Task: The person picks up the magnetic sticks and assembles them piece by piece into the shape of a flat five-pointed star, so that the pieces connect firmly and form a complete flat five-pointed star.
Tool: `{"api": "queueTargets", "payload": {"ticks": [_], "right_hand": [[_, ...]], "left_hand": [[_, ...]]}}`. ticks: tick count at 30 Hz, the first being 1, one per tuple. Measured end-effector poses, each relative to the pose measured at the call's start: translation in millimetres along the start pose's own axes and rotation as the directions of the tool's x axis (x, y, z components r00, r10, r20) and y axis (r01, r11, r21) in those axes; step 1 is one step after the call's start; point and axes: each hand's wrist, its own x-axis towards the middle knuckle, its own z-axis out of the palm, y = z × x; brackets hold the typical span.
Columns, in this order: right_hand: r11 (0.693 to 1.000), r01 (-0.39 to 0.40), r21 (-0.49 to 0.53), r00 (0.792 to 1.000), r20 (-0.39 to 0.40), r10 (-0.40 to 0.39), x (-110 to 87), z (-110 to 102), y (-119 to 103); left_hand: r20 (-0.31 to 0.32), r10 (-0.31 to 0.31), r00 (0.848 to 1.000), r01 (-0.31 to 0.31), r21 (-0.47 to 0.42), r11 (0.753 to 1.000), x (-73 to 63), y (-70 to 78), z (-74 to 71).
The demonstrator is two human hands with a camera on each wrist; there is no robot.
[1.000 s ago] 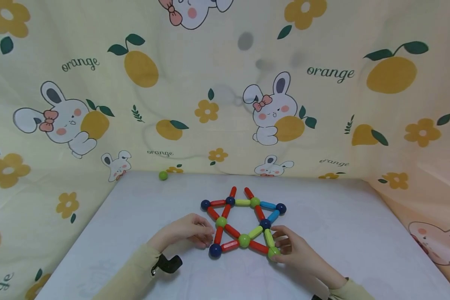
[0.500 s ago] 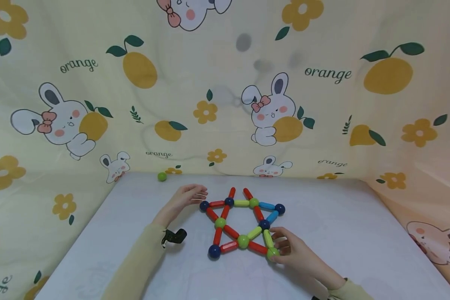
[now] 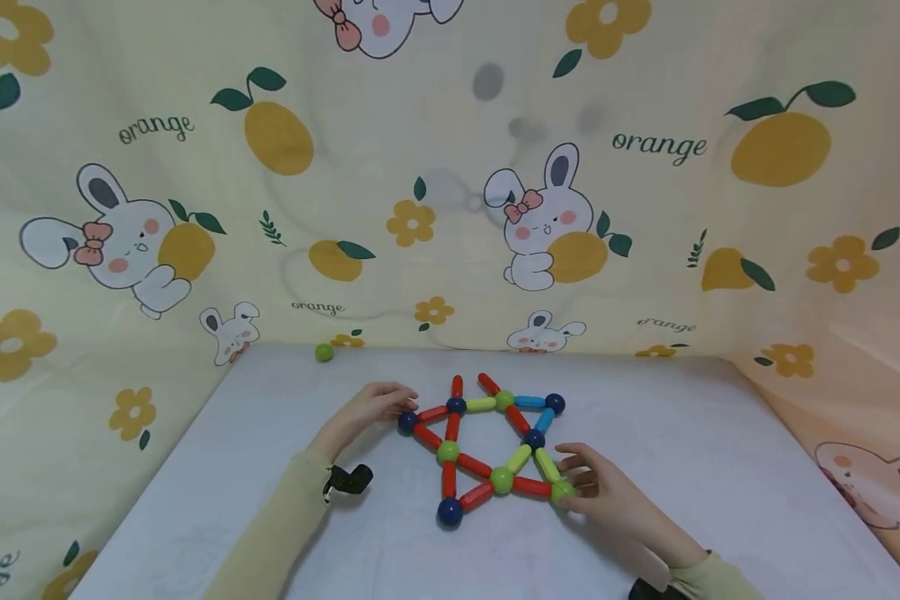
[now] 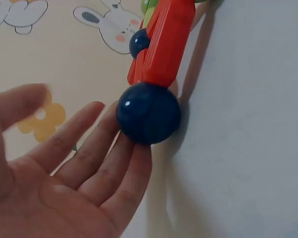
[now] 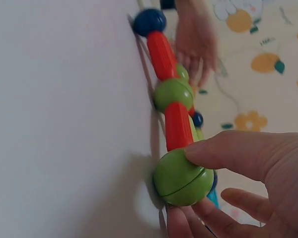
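Observation:
A flat frame of magnetic rods and balls lies on the white table, its red, green and blue rods forming triangles round a middle opening. My left hand [image 3: 375,407] is at its far-left corner, where relaxed fingers touch a dark blue ball [image 4: 149,113] and the thumb stands away from it. At the near-right corner my right hand [image 3: 598,483] pinches a green ball [image 5: 184,177] between thumb and fingers. Two red rods, one of them a red rod [image 3: 488,383], stick out from the far side with free ends. Another dark blue ball [image 3: 450,512] forms the near-left corner.
A loose green ball [image 3: 324,352] lies at the table's back left edge. A patterned cloth [image 3: 435,267] with rabbits and oranges hangs behind the white table [image 3: 682,450] and along its sides.
My left hand has moved from the frame's near-left side to its far-left ball. The frame has turned slightly counterclockwise, its near side shifting right; my right hand moved along with the green ball.

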Motion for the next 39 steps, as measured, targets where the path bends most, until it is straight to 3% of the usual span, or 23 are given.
{"api": "queueTargets", "payload": {"ticks": [7,14,18,21,24,27,29,31,33,35,39], "right_hand": [[0.999,-0.04,0.017,0.998,-0.042,0.04,4.6,-20.4,11.4],[0.999,-0.037,0.006,0.995,-0.095,0.038,13.3,-36.3,23.0],[0.999,-0.035,0.006,0.993,-0.115,0.035,17.0,-43.2,26.9],[0.999,-0.033,0.017,0.992,-0.124,0.034,20.1,-46.3,31.1],[0.999,-0.029,0.017,0.991,-0.129,0.031,21.8,-47.1,33.0],[0.999,-0.033,0.016,0.99,-0.135,0.035,22.4,-47.1,33.9],[0.999,-0.033,0.019,0.99,-0.137,0.035,22.7,-47.1,34.1],[0.999,-0.03,0.021,0.99,-0.137,0.033,22.9,-47.3,34.2],[0.999,-0.026,0.031,0.991,-0.134,0.03,23.1,-47.5,34.2],[0.999,-0.024,0.039,0.991,-0.128,0.029,22.9,-47.8,33.9],[0.999,-0.021,0.037,0.992,-0.124,0.025,21.5,-48.2,34.5]], "left_hand": [[0.109,-0.001,0.994,0.0,0.001,1.0,-19.4,-5.5,2.4],[0.197,-0.089,0.976,0.113,-0.114,0.987,-37.8,-3.4,13.2],[0.26,-0.096,0.961,0.142,-0.162,0.976,-46.7,-3.8,21.5],[0.292,-0.088,0.952,0.143,-0.173,0.974,-51.1,-4.0,25.8],[0.295,-0.06,0.954,0.111,-0.16,0.981,-52.5,-4.7,24.9],[0.255,-0.009,0.967,0.05,-0.154,0.987,-49.8,-4.6,16.7],[0.196,0.03,0.98,0.001,-0.156,0.988,-45.6,-5.4,5.9],[0.109,0.074,0.991,-0.055,-0.163,0.985,-40.3,-8.0,-9.1],[0.008,0.134,0.991,-0.132,-0.123,0.984,-34.9,-11.7,-27.5],[-0.106,0.203,0.973,-0.209,-0.047,0.977,-29.6,-15.6,-46.5],[-0.282,0.31,0.908,-0.282,0.135,0.95,-20.1,-21.6,-81.4]]}}
